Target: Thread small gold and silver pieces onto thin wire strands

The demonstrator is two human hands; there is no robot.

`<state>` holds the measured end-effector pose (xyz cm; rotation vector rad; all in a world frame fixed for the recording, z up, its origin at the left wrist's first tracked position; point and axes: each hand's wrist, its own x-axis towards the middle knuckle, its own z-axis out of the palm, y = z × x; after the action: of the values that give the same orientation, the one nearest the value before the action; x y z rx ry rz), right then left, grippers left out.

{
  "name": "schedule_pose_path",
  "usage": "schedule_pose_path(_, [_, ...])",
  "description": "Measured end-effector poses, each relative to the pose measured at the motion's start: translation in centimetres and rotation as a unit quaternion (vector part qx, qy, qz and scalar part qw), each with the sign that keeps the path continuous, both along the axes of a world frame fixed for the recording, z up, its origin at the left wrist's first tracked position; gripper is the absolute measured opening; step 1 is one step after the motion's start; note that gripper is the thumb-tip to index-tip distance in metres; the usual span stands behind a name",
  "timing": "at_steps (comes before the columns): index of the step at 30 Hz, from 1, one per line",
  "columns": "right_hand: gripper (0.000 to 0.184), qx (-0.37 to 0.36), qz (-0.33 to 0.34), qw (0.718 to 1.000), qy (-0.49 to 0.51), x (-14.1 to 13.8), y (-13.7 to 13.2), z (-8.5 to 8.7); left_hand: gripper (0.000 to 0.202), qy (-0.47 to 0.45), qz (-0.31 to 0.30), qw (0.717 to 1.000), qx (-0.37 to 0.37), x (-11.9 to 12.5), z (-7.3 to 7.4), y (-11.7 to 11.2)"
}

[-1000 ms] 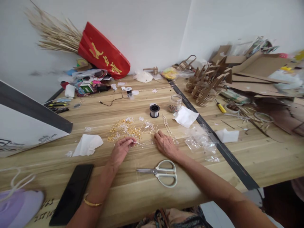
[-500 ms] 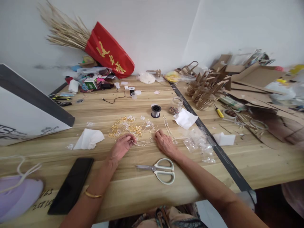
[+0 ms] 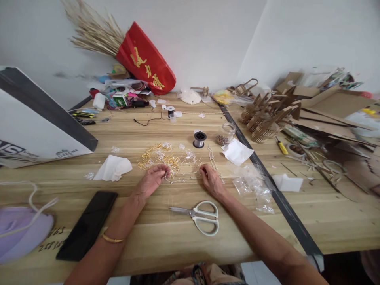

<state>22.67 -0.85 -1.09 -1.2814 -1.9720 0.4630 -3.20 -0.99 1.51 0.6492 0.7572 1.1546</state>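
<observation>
My left hand (image 3: 152,180) is closed in a pinch on one end of a thin beaded strand (image 3: 182,173), just in front of a pile of gold and clear beads (image 3: 160,155). The strand runs across to my right hand (image 3: 211,180), whose thumb and fingers are pressed together at its other end. A second row of small beads (image 3: 178,181) hangs or lies just below it. Beside my right hand lies a chain-like beaded piece (image 3: 211,157). Scissors with white handles (image 3: 197,215) rest on the table nearer to me, blades pointing left.
A wire spool (image 3: 199,139) and a glass jar of beads (image 3: 225,133) stand behind the hands. White paper (image 3: 113,168) and a phone (image 3: 87,225) lie left; clear plastic bags (image 3: 253,184) lie right. Small woven baskets (image 3: 267,118) and cardboard crowd the far right.
My hands have moved apart a little, the right one rightward, and the strand between them is straighter. The view has shifted slightly; the scissors remain on the table.
</observation>
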Motion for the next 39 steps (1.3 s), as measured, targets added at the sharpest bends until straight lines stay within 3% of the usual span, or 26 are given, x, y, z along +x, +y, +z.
schedule_pose_path(6, [0.018, -0.053, -0.031, 0.989, 0.134, 0.3, 0.5, -0.6, 0.026, 0.073, 0.016, 0.997, 0.019, -0.2, 0.0, -0.1])
schedule_pose_path(13, [0.024, -0.146, 0.015, 0.951, 0.273, 0.0, 0.4, -0.8, 0.021, 0.258, 0.014, 0.961, 0.098, -0.4, 0.1, -0.5])
schedule_pose_path(18, [0.028, -0.166, 0.020, 0.929, 0.329, 0.0, 0.5, -0.6, 0.019, 0.292, 0.002, 0.950, 0.111, -0.6, 0.0, -0.6])
schedule_pose_path(22, [0.027, -0.166, 0.014, 0.936, 0.309, 0.1, 0.6, -0.8, 0.018, 0.311, 0.028, 0.943, 0.118, -1.1, 0.4, -0.4])
schedule_pose_path(26, [0.021, -0.133, 0.007, 0.962, 0.237, 0.3, 0.6, -1.1, 0.018, 0.338, 0.052, 0.930, 0.131, -1.7, 0.5, -0.1])
schedule_pose_path(32, [0.017, -0.095, -0.003, 0.982, 0.164, 0.3, 0.4, -1.0, 0.012, 0.388, 0.097, 0.893, 0.206, -2.0, -0.2, 0.0])
schedule_pose_path(36, [0.021, -0.060, 0.011, 0.992, 0.112, 0.2, 0.2, -0.6, 0.011, 0.438, 0.108, 0.852, 0.265, -2.1, -0.6, -0.1])
schedule_pose_path(39, [0.021, -0.034, 0.027, 0.998, 0.054, -0.1, 0.0, 0.0, 0.015, 0.509, 0.092, 0.796, 0.313, -2.4, -1.1, -0.2])
